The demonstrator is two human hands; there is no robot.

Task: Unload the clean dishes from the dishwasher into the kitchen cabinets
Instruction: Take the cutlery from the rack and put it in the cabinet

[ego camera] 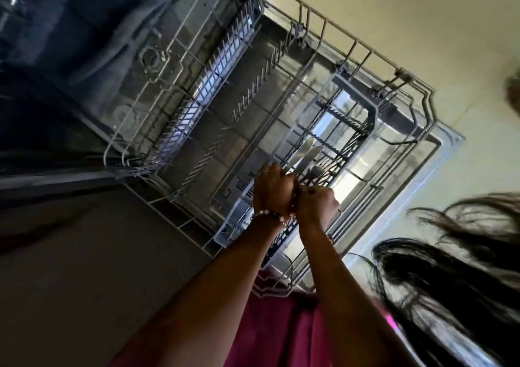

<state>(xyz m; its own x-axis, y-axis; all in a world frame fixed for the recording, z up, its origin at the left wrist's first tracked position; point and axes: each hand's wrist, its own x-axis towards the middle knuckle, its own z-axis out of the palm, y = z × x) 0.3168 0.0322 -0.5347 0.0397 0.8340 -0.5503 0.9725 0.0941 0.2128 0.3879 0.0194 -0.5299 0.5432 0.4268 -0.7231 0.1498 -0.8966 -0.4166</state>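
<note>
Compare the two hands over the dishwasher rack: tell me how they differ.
The left hand wears a white beaded bracelet at the wrist; the right hand has a bare wrist. The left hand grips a bundle of silver knives pointing up and away; what the right hand's curled fingers hold, if anything, is hidden. Both hover together over the grey plastic cutlery basket.

knives [305,155]: shiny smooth metal | rack [281,90]: white coated wire | cutlery basket [351,107]: grey plastic | bracelet [266,214]: glossy beads

We see bare forearms. A pearl bracelet [268,215] circles the left wrist. Long dark hair [439,276] hangs over a magenta garment [278,335].
</note>
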